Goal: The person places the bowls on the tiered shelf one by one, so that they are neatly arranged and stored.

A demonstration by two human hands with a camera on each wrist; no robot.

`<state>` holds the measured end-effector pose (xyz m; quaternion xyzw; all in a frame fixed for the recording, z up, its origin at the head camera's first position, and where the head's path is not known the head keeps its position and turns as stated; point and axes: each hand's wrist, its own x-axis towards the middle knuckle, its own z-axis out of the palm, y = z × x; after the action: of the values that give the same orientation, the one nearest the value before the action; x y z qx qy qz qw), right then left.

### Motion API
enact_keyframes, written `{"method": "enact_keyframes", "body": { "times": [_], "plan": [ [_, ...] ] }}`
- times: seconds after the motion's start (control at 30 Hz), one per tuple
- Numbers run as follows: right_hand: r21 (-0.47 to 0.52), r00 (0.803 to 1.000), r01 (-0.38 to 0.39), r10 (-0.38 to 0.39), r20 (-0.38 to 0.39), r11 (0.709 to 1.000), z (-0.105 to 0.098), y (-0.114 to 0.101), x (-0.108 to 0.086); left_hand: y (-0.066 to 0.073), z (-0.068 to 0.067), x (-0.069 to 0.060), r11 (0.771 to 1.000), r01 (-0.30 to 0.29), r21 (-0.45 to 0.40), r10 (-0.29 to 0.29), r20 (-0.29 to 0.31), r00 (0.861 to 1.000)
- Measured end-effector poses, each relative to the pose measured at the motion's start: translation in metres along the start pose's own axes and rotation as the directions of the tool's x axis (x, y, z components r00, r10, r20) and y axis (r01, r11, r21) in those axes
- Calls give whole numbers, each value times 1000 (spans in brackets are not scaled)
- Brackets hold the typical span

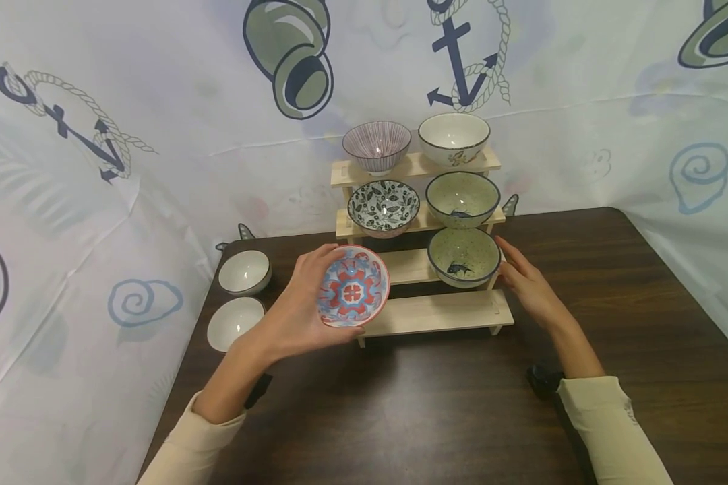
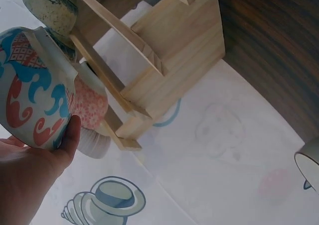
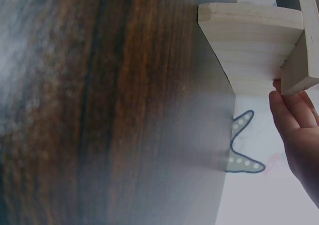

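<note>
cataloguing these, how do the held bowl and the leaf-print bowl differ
The held bowl is in the left hand; the leaf-print bowl sits on the wooden stand. Inside, the held bowl shows red and blue, the leaf-print bowl black and white. Both are round and patterned.

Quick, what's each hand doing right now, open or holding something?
Left hand: holding the red-and-blue patterned bowl.
Right hand: at the wooden stand's side; whether it grips the stand cannot be told.

Soft light fills the head view, with pale sheen on the dark brown wooden bench (image 1: 412, 417); the wrist views look dimmer, the right hazy.
</note>
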<state>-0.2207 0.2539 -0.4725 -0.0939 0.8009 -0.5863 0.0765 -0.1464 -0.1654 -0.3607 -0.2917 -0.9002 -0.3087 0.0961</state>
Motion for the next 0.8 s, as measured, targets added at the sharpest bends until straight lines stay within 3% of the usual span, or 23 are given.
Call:
{"method": "enact_keyframes", "body": {
  "times": [0.8],
  "plan": [
    [-3, 1000, -2, 2, -9, 1000, 1, 0, 0, 0, 24, 18, 999, 30, 31, -32, 51, 998]
  ]
}}
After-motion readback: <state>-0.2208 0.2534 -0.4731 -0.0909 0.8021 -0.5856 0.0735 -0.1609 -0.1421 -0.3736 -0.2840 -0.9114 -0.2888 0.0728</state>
